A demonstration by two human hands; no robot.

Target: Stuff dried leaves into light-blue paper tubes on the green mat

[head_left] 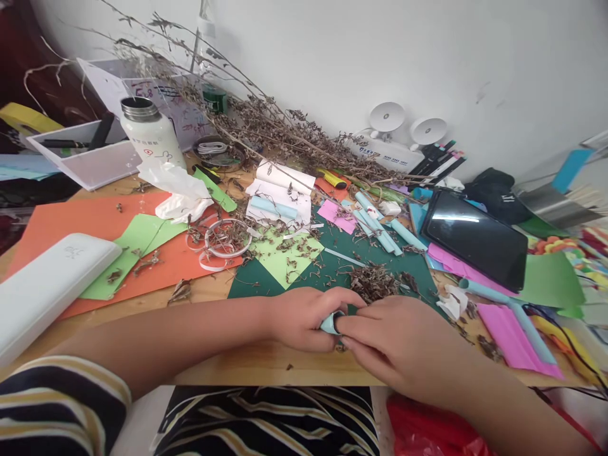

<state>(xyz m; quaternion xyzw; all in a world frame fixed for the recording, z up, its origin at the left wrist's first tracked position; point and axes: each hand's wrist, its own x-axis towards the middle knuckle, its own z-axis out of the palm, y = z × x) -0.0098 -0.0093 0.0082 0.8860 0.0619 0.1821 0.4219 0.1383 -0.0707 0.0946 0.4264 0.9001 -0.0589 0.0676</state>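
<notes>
Above the table's (266, 368) front edge, your left hand (300, 318) closes around a blue tube (329, 324) while your right hand (403, 342) meets its open end, its own grip unclear; likely paper, the tube should be light, crushable, best held gently mid-length.

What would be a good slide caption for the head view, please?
Left hand holds a pale blue tube, the right hand at its open end, a heap of dried leaves just beyond.

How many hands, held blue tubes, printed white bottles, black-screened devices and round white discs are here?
Hands (left hand, right hand): 2
Held blue tube: 1
Printed white bottle: 1
Black-screened device: 1
Round white discs: 2
Total: 7
</notes>
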